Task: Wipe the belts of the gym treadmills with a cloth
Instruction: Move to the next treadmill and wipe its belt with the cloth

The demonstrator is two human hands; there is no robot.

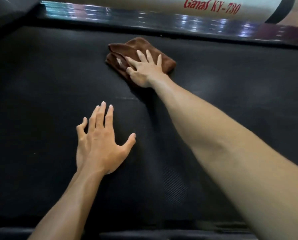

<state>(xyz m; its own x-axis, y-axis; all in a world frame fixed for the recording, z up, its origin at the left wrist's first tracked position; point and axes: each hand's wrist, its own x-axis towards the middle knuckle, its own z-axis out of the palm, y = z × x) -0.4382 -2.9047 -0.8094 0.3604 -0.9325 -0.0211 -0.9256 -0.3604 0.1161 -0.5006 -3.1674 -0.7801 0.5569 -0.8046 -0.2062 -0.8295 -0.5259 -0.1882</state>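
Surface: black textured belt [40, 84] fills nearly the whole view, running left to right.
Right hand [145, 70]: fingers straight and spread, palm flat on the cloth, pressing it to the belt; arm stretched far out.
Cloth [125, 49]: brown, folded, on the far middle of the belt, just short of the far edge.
Left hand [99, 144]: wide open, fingers splayed, flat on the bare belt, near and left of the cloth, well apart from it.
Edges: shiny side rail [179, 23] borders the far edge; dark rail [144, 236] at the near edge.
Open room: bare belt left and right of the cloth.
Beyond: white housing [127, 2] lettered "Ganas KY-730" past the far rail.
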